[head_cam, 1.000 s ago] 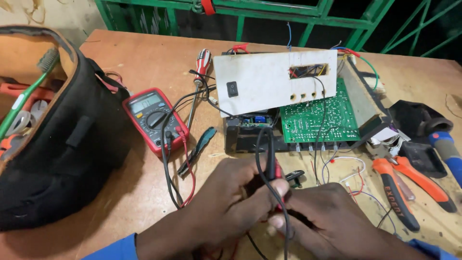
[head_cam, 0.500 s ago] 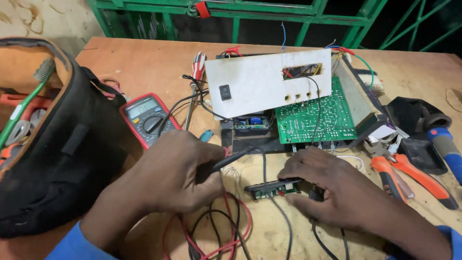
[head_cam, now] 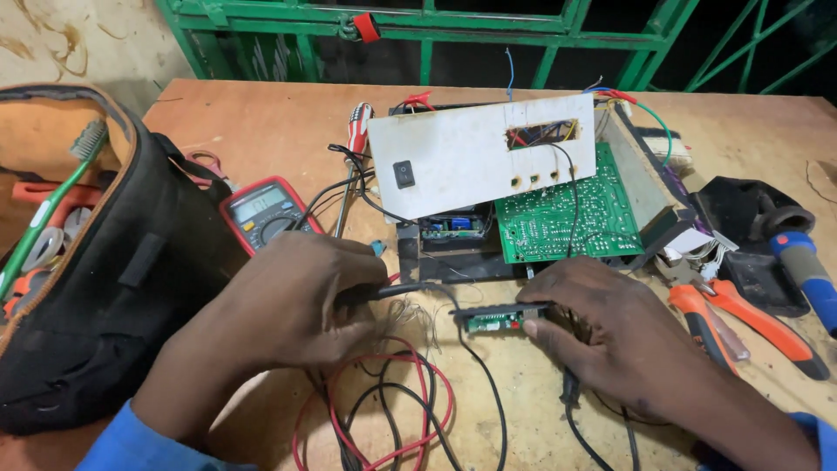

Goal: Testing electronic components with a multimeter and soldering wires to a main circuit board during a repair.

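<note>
Single view: head-worn camera, looking steeply down and forward across the wooden surface. Close range. Green metal railing bounds the far edge; no second view shares coverage.

plywood bench — multimeter, black tool bag, orange pliers

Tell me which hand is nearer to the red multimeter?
Left. The left hand lies just below the red multimeter, beside it. The right hand is farther right, holding the small circuit board.
</note>
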